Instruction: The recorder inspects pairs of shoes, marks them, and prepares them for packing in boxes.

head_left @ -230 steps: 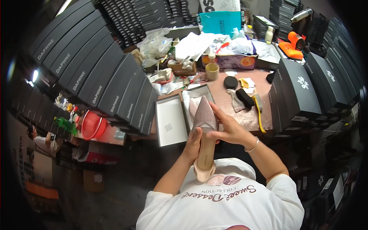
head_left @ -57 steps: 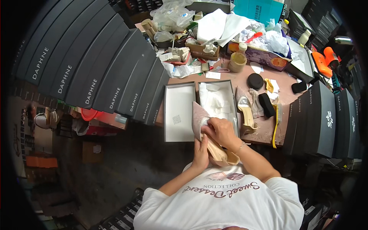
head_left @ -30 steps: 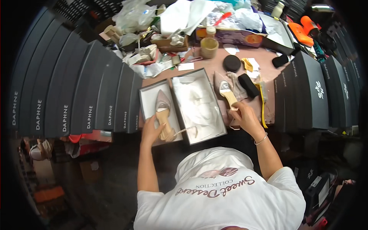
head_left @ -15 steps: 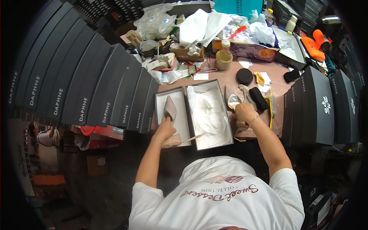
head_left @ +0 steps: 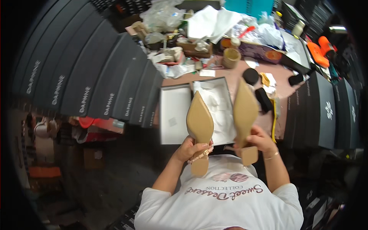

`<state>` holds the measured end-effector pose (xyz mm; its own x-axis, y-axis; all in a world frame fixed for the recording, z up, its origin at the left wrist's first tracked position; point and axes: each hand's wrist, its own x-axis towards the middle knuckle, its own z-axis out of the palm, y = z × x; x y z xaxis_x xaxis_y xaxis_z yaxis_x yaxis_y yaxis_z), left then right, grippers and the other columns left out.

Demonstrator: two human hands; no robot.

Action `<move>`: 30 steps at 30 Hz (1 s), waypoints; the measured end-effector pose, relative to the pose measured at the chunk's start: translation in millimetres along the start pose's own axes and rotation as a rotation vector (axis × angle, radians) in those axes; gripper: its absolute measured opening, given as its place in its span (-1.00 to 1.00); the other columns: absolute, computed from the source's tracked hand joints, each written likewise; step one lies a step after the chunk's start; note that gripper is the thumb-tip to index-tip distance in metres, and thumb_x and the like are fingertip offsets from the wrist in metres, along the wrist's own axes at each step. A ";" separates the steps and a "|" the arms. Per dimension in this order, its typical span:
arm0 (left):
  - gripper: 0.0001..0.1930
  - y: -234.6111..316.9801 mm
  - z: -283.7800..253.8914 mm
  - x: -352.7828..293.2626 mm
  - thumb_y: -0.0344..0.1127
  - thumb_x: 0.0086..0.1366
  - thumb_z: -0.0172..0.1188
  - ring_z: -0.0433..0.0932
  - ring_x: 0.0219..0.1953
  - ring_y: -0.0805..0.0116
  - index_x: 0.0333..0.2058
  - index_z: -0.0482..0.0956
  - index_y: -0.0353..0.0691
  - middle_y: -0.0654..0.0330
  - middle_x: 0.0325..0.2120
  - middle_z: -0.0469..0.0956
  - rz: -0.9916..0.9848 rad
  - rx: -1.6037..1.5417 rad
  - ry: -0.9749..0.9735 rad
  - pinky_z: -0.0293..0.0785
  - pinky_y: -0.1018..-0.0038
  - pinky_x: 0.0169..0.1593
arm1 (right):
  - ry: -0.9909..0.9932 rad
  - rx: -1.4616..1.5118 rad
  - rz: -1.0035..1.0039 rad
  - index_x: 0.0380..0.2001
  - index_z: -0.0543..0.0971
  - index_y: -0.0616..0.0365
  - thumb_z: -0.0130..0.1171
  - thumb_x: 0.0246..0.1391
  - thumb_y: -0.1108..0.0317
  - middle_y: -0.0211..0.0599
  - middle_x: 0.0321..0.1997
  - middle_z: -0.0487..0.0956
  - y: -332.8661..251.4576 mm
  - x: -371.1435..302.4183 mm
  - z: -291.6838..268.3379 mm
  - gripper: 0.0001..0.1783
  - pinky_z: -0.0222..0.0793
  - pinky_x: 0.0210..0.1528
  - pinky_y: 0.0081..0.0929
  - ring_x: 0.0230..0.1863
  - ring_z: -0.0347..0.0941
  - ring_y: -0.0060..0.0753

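I hold two tan pointed heeled shoes soles-up, side by side, toes pointing away from me. My left hand [head_left: 188, 148] grips the left shoe [head_left: 199, 122] near its block heel. My right hand [head_left: 259, 139] grips the right shoe [head_left: 245, 111] the same way. Both shoes hover over the near edge of an open white shoebox [head_left: 224, 115] lined with white tissue paper. The box lid [head_left: 174, 115] lies open-side up just left of the box.
A slanted row of dark shoeboxes [head_left: 96, 80] fills the left. More dark boxes [head_left: 318, 111] stand on the right. The pink table [head_left: 234, 78] behind holds a tape roll [head_left: 231, 58], black objects [head_left: 251, 76], paper, plastic bags and an orange tool [head_left: 322, 50].
Half a second ago my left hand held one shoe over the lid and my right reached to the table; now both hands hold a shoe each, soles up, near my chest.
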<state>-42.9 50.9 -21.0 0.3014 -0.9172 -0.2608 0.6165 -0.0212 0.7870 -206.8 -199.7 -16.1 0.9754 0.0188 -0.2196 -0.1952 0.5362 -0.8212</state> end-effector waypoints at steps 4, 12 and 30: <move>-0.71 -24.6 21.9 11.2 -0.32 0.19 0.15 0.56 -0.27 0.37 -0.15 0.46 -0.34 0.12 -0.27 0.49 0.059 0.038 -0.057 0.52 0.47 -0.20 | -0.179 0.159 0.001 0.10 0.35 0.24 0.12 0.13 0.36 -0.10 -0.07 0.54 32.5 8.9 10.8 -0.53 0.45 0.03 -0.23 -0.11 0.55 -0.21; -0.69 -15.3 14.5 21.3 -0.28 0.24 0.13 0.57 -0.29 0.38 -0.14 0.47 -0.39 0.09 -0.27 0.55 -0.080 0.151 -0.011 0.55 0.45 -0.20 | -0.148 0.193 0.071 0.08 0.35 0.24 0.12 0.12 0.34 -0.14 -0.11 0.54 18.5 10.2 -4.6 -0.54 0.44 0.02 -0.28 -0.09 0.53 -0.25; -0.20 -44.4 15.2 45.9 0.35 0.34 -0.46 0.61 -0.24 0.06 0.11 0.27 -0.32 -0.05 -0.22 0.53 -0.328 -0.269 0.271 0.60 0.31 -0.18 | 0.089 -0.875 -0.384 0.14 0.34 0.30 0.30 -0.06 0.24 0.03 0.00 0.45 27.9 60.1 33.5 -0.30 0.26 0.13 -0.30 0.07 0.35 -0.04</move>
<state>-67.5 3.7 -59.4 0.2163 -0.7425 -0.6339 0.8651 -0.1552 0.4770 -150.2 -155.3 -34.5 0.9844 -0.1108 0.1369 0.0938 -0.3284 -0.9399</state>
